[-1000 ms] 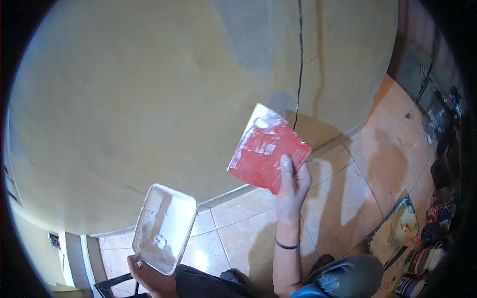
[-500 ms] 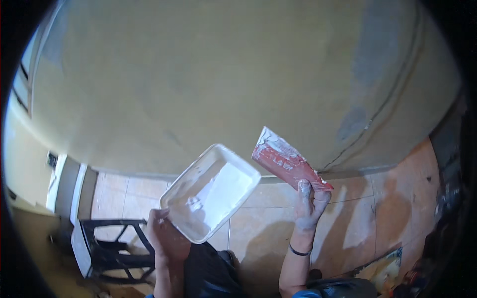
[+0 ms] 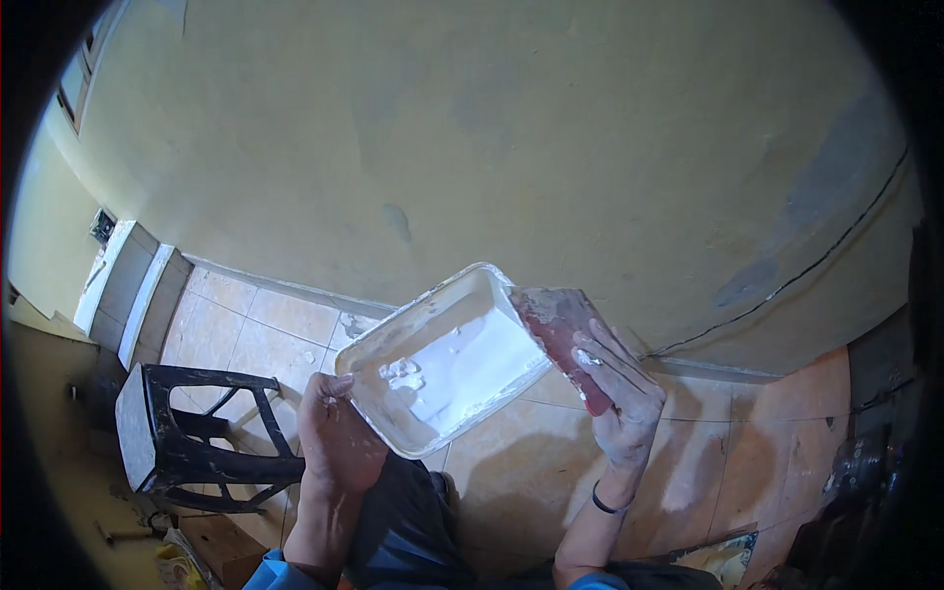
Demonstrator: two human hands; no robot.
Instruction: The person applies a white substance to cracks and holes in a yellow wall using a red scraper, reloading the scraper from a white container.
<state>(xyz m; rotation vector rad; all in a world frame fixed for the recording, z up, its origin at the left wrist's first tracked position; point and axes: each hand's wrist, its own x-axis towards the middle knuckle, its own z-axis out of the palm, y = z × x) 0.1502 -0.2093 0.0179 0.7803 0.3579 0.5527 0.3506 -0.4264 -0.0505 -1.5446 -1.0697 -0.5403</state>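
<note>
While the left hand point(image 3: 339, 442) clamps the white tray point(image 3: 418, 329) by one corner, mid-frame, paste point(image 3: 472, 369) could spill if the red scraper point(image 3: 548, 332), gripped by the right hand's point(image 3: 627, 408) fingers right of centre, knocks it!

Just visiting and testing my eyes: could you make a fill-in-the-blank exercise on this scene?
The left hand holds a tray of paste coloured ____.
The right hand holds a smeared scraper whose base colour is ____.
The wristband circles the ____ wrist.
The stool stands on the picture's ____ side.

Missing: white; red; right; left.
</note>
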